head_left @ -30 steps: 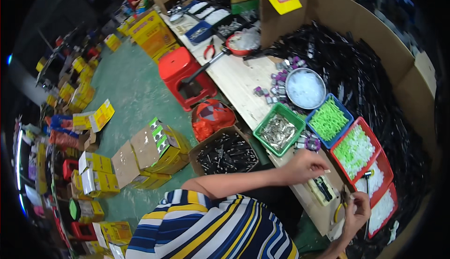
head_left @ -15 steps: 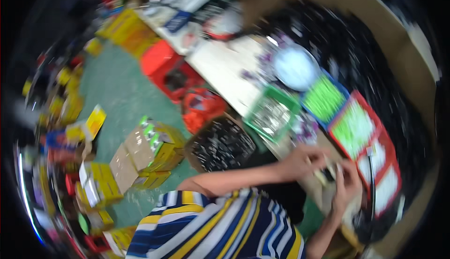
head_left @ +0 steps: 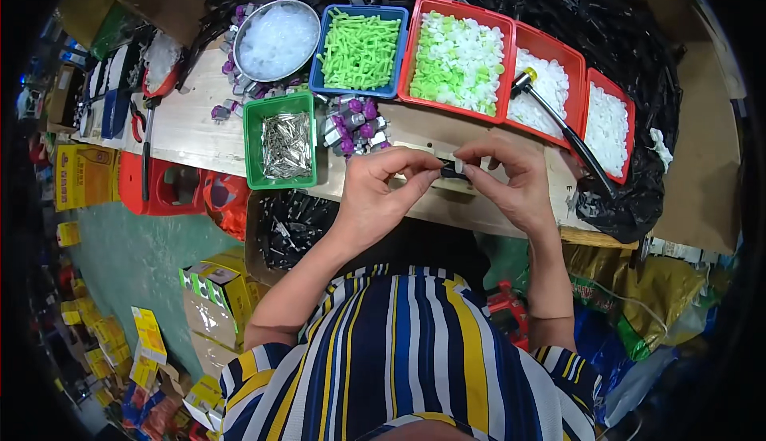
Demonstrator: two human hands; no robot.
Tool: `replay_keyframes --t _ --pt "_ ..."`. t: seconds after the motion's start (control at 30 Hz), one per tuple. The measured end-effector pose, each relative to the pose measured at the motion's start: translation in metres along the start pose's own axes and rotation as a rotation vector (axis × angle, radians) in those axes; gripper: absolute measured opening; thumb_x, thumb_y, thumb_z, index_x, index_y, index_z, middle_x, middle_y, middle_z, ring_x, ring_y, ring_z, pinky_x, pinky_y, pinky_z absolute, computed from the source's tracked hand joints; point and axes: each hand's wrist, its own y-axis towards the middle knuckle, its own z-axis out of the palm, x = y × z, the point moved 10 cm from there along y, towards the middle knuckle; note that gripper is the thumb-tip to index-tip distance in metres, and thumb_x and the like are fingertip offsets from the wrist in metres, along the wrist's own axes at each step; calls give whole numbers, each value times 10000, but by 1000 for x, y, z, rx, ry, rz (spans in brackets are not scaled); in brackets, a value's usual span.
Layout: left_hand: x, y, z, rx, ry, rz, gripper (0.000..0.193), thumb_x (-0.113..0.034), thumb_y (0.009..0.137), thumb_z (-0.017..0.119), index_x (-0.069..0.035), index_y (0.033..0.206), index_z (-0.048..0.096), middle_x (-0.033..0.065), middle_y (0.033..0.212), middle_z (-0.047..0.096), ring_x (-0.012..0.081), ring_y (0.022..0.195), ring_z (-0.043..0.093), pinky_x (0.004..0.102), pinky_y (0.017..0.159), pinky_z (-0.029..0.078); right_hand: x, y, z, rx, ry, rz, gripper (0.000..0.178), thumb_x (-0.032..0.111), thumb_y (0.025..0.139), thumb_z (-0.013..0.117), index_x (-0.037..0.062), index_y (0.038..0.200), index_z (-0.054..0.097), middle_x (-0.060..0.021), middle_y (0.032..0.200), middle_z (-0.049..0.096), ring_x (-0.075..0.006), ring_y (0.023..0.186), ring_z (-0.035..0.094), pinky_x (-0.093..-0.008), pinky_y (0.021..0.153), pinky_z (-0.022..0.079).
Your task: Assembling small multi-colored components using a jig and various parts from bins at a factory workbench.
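Over the work board at the table's near edge, my left hand [head_left: 381, 194] pinches with thumb and forefinger, and whatever is in its tips is too small to make out. Facing it, my right hand [head_left: 515, 182] grips a small white piece [head_left: 458, 167] between thumb and finger. Just under both sets of fingertips lies a small black part [head_left: 450, 171], partly hidden by them. Left of my left hand are purple-and-grey parts [head_left: 351, 126] and a green bin [head_left: 250, 134] of thin metal pins [head_left: 287, 144].
Behind are a metal bowl [head_left: 314, 46] of clear bits, a blue bin [head_left: 359, 90] of green sticks and red bins [head_left: 458, 112] of white and green caps. A hammer [head_left: 568, 131] leans across them. Pliers [head_left: 139, 126] lie left. Black parts [head_left: 558, 10] heap at the back.
My view has swung round and is sharper now, with the table level across the picture. My hands have come closer together, fingertips almost meeting over the black part.
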Motion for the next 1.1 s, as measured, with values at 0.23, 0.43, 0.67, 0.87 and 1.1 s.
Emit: replay_keyframes --t 0.23,0.43,0.67,0.87,1.1 --pt "4 -1 9 11 -127 -17 147 29 868 698 33 1014 705 52 913 711 74 808 632 220 726 501 -9 0 11 91 197 -35 184 31 847 719 19 1030 734 -63 977 683 -125 890 600 -244 718 419" --pt "7 2 7 61 -246 -93 154 36 855 698 18 999 647 22 863 691 64 782 628 223 718 495 -6 4 18 132 236 -46 185 34 861 714 20 1045 735 -51 986 648 -118 891 576 -236 712 415" --pt "13 2 8 96 -465 -166 246 44 837 729 -33 1004 566 26 837 686 28 732 610 153 633 445 -11 8 26 209 279 26 156 26 872 700 24 1023 740 -48 980 639 -112 916 560 -229 727 412" --pt "18 1 10 85 -508 -210 275 31 821 745 -48 1004 555 38 822 698 35 713 621 150 616 434 12 4 21 106 57 -96 138 10 866 691 19 998 729 -45 966 658 -118 895 584 -240 711 429" --pt "21 -3 17 92 -544 -215 273 36 831 733 -47 1015 550 54 826 705 52 721 638 157 626 447 1 4 17 154 76 -37 143 29 863 701 5 1004 708 -48 965 664 -120 883 603 -245 723 449"
